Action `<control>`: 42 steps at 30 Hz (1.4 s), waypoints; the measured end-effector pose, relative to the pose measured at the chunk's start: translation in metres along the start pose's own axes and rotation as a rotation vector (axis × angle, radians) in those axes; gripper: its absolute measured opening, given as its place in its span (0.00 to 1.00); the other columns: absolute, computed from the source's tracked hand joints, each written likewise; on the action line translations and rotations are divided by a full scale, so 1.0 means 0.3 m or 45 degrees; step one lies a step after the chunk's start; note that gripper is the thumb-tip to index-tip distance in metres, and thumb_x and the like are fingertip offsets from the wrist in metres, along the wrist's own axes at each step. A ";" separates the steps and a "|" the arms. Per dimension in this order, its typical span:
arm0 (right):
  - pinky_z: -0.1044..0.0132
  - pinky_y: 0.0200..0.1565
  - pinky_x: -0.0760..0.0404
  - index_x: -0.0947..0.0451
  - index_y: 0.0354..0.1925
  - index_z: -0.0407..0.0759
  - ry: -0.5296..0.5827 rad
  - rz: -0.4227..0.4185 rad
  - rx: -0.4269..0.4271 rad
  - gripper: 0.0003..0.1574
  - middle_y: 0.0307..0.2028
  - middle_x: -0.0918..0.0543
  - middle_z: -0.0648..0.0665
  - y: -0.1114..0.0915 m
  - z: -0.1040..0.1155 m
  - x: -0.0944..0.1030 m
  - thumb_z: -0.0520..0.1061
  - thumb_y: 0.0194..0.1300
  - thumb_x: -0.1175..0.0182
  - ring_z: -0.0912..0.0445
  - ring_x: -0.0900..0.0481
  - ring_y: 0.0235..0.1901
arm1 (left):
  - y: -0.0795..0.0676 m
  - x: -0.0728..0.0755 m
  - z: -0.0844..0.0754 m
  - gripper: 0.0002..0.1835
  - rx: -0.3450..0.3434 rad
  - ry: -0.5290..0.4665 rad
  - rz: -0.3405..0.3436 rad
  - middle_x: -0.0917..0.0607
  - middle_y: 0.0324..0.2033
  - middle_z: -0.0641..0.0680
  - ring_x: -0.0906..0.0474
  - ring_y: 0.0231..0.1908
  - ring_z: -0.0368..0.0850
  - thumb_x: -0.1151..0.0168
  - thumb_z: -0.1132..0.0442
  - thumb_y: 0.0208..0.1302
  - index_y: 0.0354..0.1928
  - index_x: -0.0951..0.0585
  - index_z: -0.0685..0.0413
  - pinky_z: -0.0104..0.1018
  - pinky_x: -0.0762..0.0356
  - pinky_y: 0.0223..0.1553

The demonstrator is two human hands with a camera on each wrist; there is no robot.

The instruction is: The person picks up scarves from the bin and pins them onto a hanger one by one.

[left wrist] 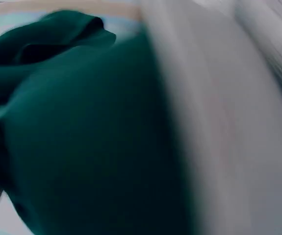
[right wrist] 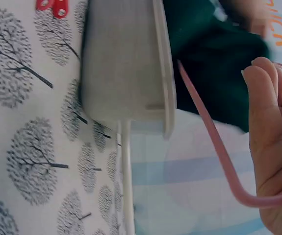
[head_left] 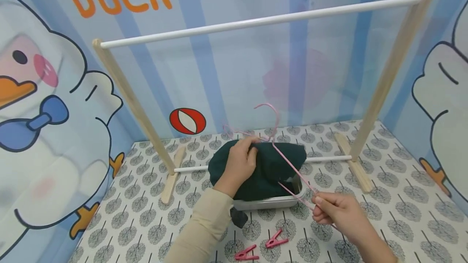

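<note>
In the head view, my left hand (head_left: 242, 160) grips a dark green cloth garment (head_left: 263, 173) from above, fingers bent over its top edge. The garment bunches over a whitish tub (head_left: 263, 204) and covers most of its opening. My right hand (head_left: 338, 214) pinches one end of a pink clothes hanger (head_left: 289, 163). The hanger's hook points up behind the cloth, and its lower bar runs in against the garment. Close up in the right wrist view, the bent hanger corner (right wrist: 243, 198) lies in the palm. Green cloth (left wrist: 96, 137) fills much of the blurred left wrist view.
A rack with a white top rail (head_left: 256, 22) and wooden posts (head_left: 391, 72) stands around the tub. Two pink clothespins (head_left: 276, 238) (head_left: 245, 254) lie in front, beside a small dark piece (head_left: 239, 217) at the tub. Tree-patterned cloth (head_left: 146, 222) covers the table.
</note>
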State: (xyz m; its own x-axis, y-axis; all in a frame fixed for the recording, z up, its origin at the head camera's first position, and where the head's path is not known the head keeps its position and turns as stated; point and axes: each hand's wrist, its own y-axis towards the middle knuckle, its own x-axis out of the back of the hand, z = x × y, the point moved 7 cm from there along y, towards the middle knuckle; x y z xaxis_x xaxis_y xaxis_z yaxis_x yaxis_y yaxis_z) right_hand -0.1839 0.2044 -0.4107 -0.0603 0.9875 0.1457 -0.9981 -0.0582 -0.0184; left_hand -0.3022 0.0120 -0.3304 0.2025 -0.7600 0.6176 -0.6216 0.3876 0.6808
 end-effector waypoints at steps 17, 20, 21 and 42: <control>0.67 0.30 0.18 0.31 0.50 0.16 0.074 -0.103 -0.097 0.21 0.22 0.19 0.50 0.001 0.011 -0.007 0.36 0.68 0.51 0.60 0.18 0.24 | -0.048 -0.136 -0.086 0.14 -0.201 0.297 0.391 0.20 0.48 0.53 0.26 0.52 0.46 0.45 0.59 0.66 0.51 0.23 0.56 0.40 0.34 0.59; 0.66 0.31 0.18 0.31 0.52 0.17 0.063 -0.142 -0.115 0.21 0.23 0.19 0.49 -0.007 0.013 0.011 0.36 0.68 0.51 0.59 0.17 0.25 | -0.094 -0.099 -0.144 0.12 -0.534 0.321 0.296 0.19 0.43 0.52 0.23 0.48 0.45 0.39 0.60 0.62 0.45 0.21 0.56 0.35 0.30 0.55; 0.66 0.31 0.17 0.31 0.52 0.18 0.058 -0.147 -0.114 0.21 0.23 0.19 0.49 -0.009 0.017 0.016 0.36 0.68 0.51 0.59 0.17 0.25 | -0.109 -0.098 -0.153 0.13 -0.604 0.367 0.314 0.19 0.43 0.51 0.24 0.48 0.44 0.37 0.59 0.61 0.45 0.20 0.56 0.34 0.29 0.54; 0.67 0.29 0.18 0.29 0.46 0.16 0.126 0.017 0.024 0.20 0.22 0.19 0.53 -0.003 -0.004 -0.035 0.36 0.69 0.51 0.61 0.18 0.24 | -0.005 -0.047 -0.003 0.13 0.260 -0.130 0.352 0.16 0.39 0.55 0.21 0.32 0.46 0.44 0.64 0.65 0.50 0.20 0.55 0.34 0.25 0.35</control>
State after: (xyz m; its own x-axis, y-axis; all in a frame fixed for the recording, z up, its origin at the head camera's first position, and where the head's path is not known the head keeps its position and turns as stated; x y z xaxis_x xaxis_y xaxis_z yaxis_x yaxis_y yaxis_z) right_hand -0.1822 0.1942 -0.4135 -0.0732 0.9962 0.0471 -0.9973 -0.0733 -0.0012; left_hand -0.3033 0.0224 -0.3398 -0.0651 -0.6932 0.7178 -0.7827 0.4817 0.3942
